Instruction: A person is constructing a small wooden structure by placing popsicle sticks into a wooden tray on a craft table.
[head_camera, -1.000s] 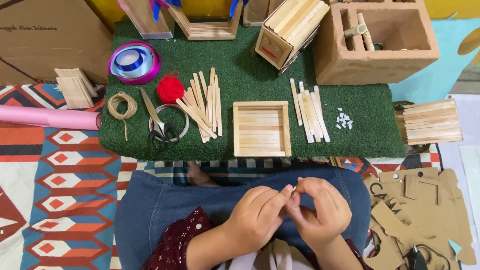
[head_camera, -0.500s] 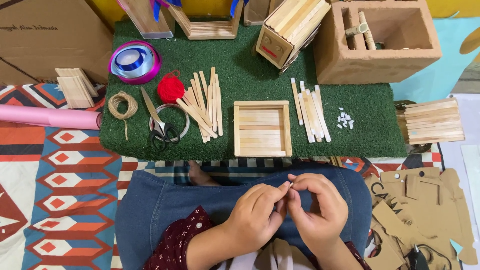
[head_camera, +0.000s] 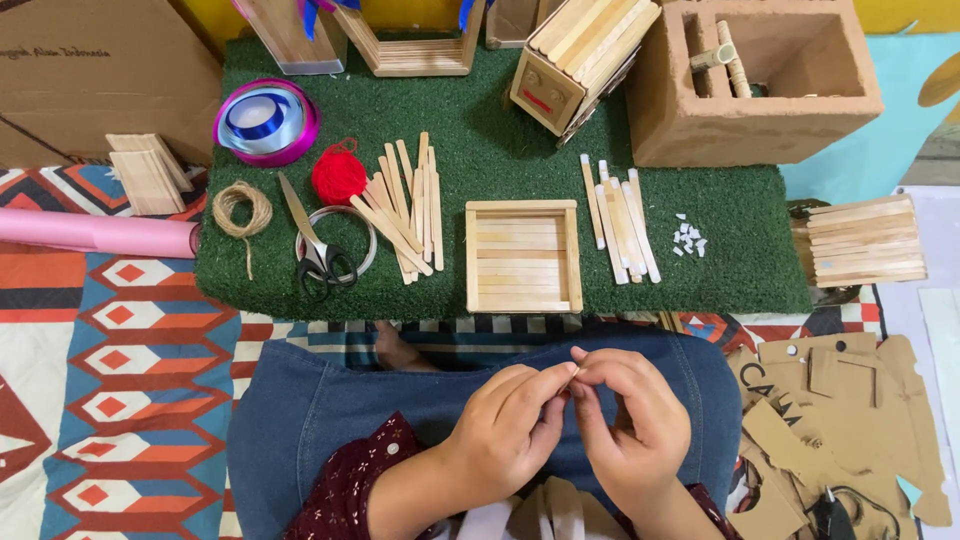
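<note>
Head view: your left hand (head_camera: 510, 425) and right hand (head_camera: 630, 415) meet over your denim-covered lap (head_camera: 330, 400), fingertips pinched together at one spot; whatever sits between them is too small to make out, so you cannot tell what, if anything, they grip. Both hands are curled, fingers closed toward each other, thumbs touching or nearly so.

Just beyond your knees lies a green turf mat (head_camera: 500, 150). At its near edge, straight ahead of your hands, sits a square tray of wooden sticks (head_camera: 522, 256). To its left, a loose pile of sticks (head_camera: 405, 205) fans out beside a ball of red yarn (head_camera: 338, 173), with scissors (head_camera: 310, 240) lying across a wire ring and a coil of twine (head_camera: 242, 208) further left. A spool of blue ribbon in a purple ring (head_camera: 266, 120) rests at the mat's far left corner.

To the tray's right, a second row of sticks (head_camera: 618, 215) lies next to small white bits (head_camera: 688, 237). A stick-built box (head_camera: 580, 60) tilts at the back, beside a hollow clay-coloured block (head_camera: 755, 80). A pink roll (head_camera: 95, 232) lies off the mat to the left; cardboard scraps (head_camera: 850, 410) lie by your right knee.
</note>
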